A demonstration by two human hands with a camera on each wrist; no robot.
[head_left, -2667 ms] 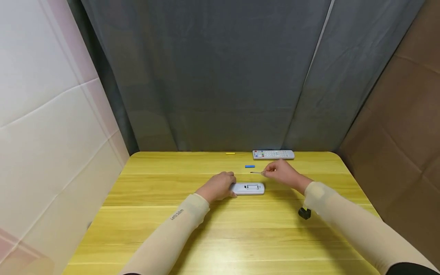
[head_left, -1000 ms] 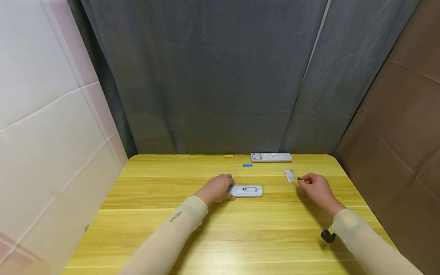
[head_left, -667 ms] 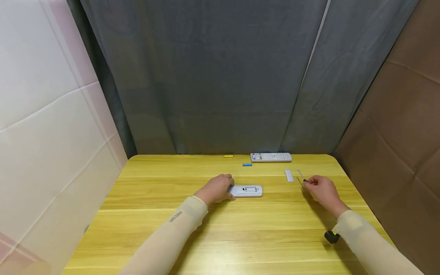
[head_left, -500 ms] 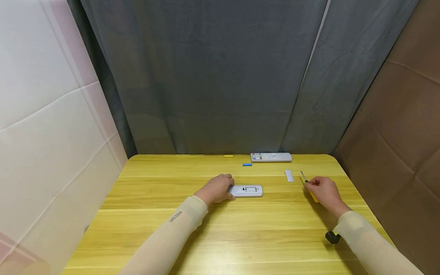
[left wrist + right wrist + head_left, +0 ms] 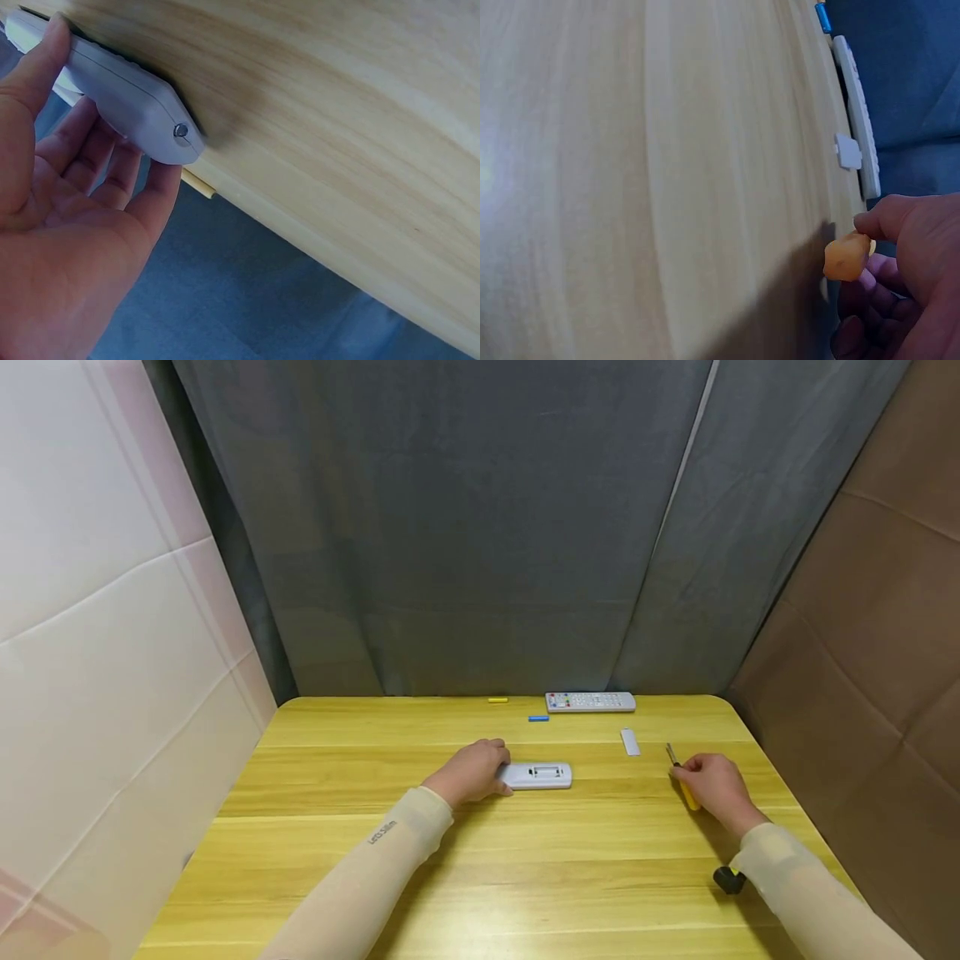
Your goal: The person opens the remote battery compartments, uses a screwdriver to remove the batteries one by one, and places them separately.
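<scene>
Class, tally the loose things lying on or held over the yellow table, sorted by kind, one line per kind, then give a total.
Remote controls: 2, one under the left hand, one at the far edge
Batteries: 2, blue and yellow
Battery cover: 1
Screwdriver: 1, in the right hand
Total: 6

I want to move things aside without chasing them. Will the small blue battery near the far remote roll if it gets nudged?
Probably yes. The blue battery looks like a small cylinder lying on its side on the smooth wooden table, so a sideways nudge would likely set it rolling. It seems light for its size, and nothing touches it; the far remote lies apart from it.
</scene>
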